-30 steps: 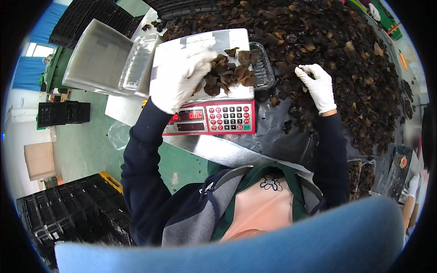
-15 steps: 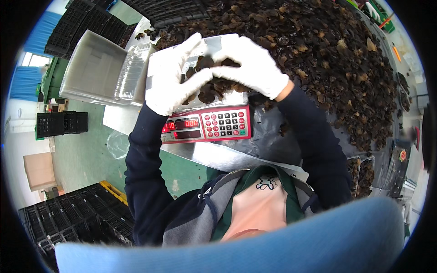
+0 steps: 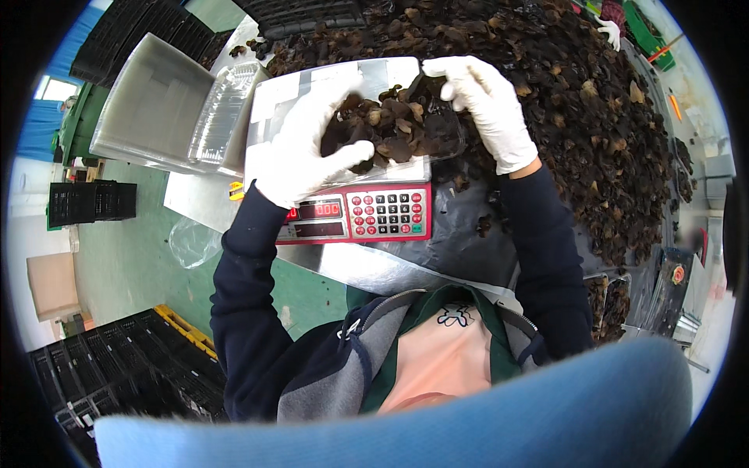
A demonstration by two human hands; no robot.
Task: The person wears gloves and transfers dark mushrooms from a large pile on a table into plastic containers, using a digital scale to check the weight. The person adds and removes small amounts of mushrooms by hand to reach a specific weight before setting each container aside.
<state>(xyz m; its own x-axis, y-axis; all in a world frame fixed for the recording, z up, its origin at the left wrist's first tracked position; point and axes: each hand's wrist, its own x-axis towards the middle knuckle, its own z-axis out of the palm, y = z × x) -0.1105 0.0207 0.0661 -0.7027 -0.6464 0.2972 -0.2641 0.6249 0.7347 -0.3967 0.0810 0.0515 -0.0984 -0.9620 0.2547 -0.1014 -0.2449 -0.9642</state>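
Note:
A heap of dark brown wood ear mushrooms (image 3: 382, 125) lies in a clear plastic tray (image 3: 462, 145) over the plate of a red-fronted digital scale (image 3: 355, 234). My left hand (image 3: 300, 148), in a white glove, curves around the heap's left side. Its thumb is spread from its blurred fingers and rests at the front of the mushrooms. At the tray's far right corner, my gloved right hand (image 3: 491, 113) has its fingers bent and drawn together against a dark mushroom piece. Its thumb is mostly hidden.
Loose wood ears (image 3: 562, 132) spread thickly across the table behind and to the right. Stacked clear trays (image 3: 156, 105) stand left of the scale. Black crates (image 3: 125, 366) sit on the floor at lower left. Another person's gloved hand (image 3: 609, 33) shows at the far right.
My hands have moved apart, the right one shifting right and turning its fingers inward. More of the mushroom heap and the tray's right edge now shows. The view has shifted slightly.

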